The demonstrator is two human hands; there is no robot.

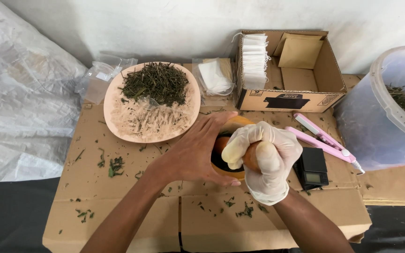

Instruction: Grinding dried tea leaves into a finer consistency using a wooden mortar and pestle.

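Right hand (267, 161), gloved, is closed around the pestle (254, 157) (stiff, likely heavy wood), best gripped at its thick top; left hand (198, 152), bare and spread, cups the mortar (228, 154) at table (132, 206) centre, steadying its rim; herbs on the plate (113, 117) behind look light, brittle.

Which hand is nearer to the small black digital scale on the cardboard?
Right. The gloved right hand, gripping the orange wooden pestle, sits directly beside the small black digital scale. The bare left hand cups the far side of the orange wooden mortar, farther from it.
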